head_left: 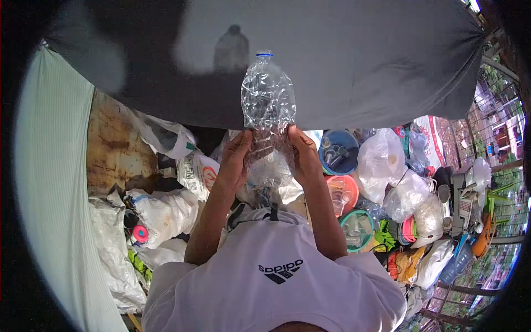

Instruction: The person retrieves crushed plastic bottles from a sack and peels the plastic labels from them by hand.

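Note:
A clear plastic bottle (268,97) with dented, crinkled walls stands upright in front of me, a blue ring around its neck. My left hand (237,157) grips its lower left side, thumb against the plastic. On the opposite side, my right hand (303,154) holds it the same way. Much of the bottle's lower part shows between my palms, but its base is hard to make out against the clear plastic behind. Behind the bottle hangs a dark grey cloth (359,66), with a bottle-shaped shadow on it.
To the right are a blue tub (338,152), a pink tub (354,185) and a green tub (367,221) holding clear plastic pieces, beside several stuffed plastic bags (381,160). White sacks (166,213) lie to the left, near a pale curtain (52,182). Wire fencing (500,138) borders the far right.

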`<state>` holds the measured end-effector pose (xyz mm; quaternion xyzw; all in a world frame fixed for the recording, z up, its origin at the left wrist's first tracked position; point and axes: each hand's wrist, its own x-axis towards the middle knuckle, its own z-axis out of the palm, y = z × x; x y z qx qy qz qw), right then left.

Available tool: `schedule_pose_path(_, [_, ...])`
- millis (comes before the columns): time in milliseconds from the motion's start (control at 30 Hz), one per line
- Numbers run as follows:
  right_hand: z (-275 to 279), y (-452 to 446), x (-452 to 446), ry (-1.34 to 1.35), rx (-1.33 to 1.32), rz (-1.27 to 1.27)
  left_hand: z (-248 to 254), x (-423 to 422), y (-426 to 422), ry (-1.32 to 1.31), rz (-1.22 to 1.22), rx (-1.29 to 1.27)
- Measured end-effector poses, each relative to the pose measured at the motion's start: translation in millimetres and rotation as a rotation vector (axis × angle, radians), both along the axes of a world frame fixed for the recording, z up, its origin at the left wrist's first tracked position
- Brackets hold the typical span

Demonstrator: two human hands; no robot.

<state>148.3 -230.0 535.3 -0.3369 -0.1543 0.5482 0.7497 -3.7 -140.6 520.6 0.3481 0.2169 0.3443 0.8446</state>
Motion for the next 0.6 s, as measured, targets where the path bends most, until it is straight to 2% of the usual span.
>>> schedule_pose_path(133, [-16, 2, -5, -0.057, 0.023, -0.066, 15, 3, -7, 0.198, 0.128, 0.120])
schedule_pose_path(233, [-11, -8, -8, -0.520, -0.200, -0.109, 17, 6, -11, 0.251, 0.219, 0.157])
schedule_pose_path(367, [-22, -20, -13, -0.480, -0.172, -0.094, -18, 1, 2, 0.270, 0.232, 0.277])
schedule_pose_path(467, [-28, -20, -11, -0.446, -0.129, -0.186, 11, 0, -9, 0.328, 0.124, 0.347])
schedule_pose_path(600, [-34, -16, -6, -0.338, -0.049, -0.237, -3, 0, -14, 0.211, 0.007, 0.160])
